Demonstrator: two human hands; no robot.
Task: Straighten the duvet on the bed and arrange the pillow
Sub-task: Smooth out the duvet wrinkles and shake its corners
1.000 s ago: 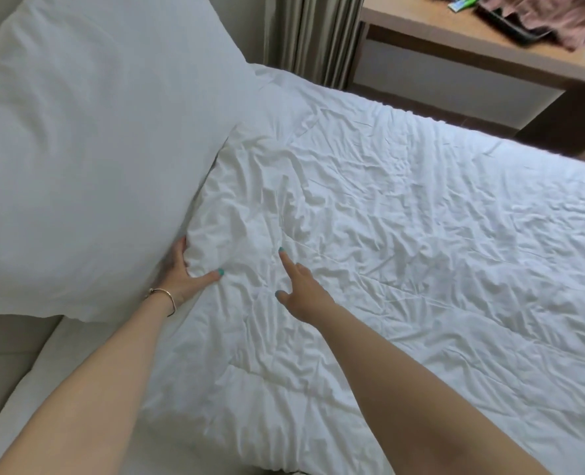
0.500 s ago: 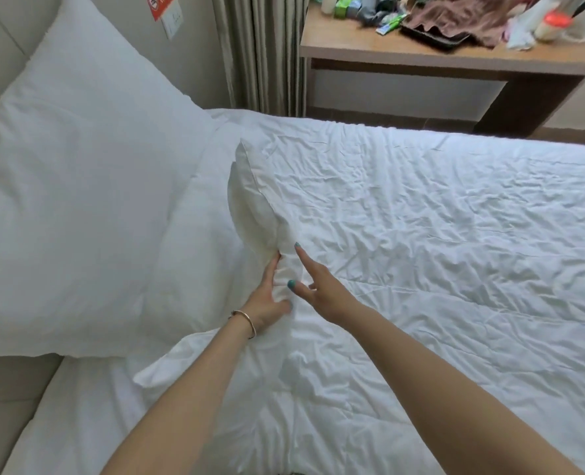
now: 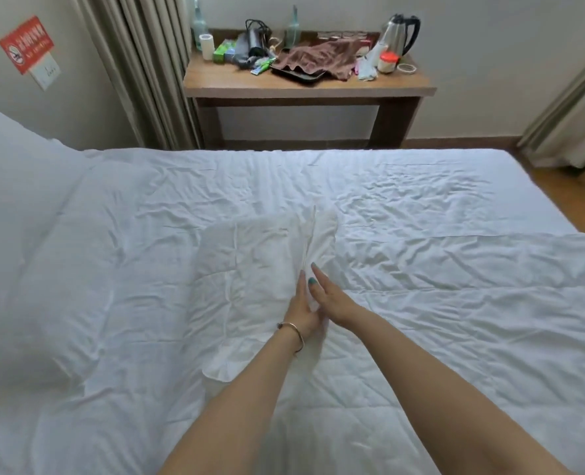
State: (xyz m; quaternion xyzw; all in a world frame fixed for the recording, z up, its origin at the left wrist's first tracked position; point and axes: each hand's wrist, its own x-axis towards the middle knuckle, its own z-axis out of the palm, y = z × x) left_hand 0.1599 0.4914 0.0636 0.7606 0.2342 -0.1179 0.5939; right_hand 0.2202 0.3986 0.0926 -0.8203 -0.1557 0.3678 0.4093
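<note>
Holding a folded-back duvet (image 3: 421, 303) corner, left hand (image 3: 299, 311) and right hand (image 3: 328, 298) grip clamped; creases remain, pillow (image 3: 17, 234) unarranged at left.

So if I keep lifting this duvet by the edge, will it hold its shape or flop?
Likely flop: the duvet is creased and folds over where the left hand and right hand pinch it. Probably light, since fingertips alone raise the fold.
</note>
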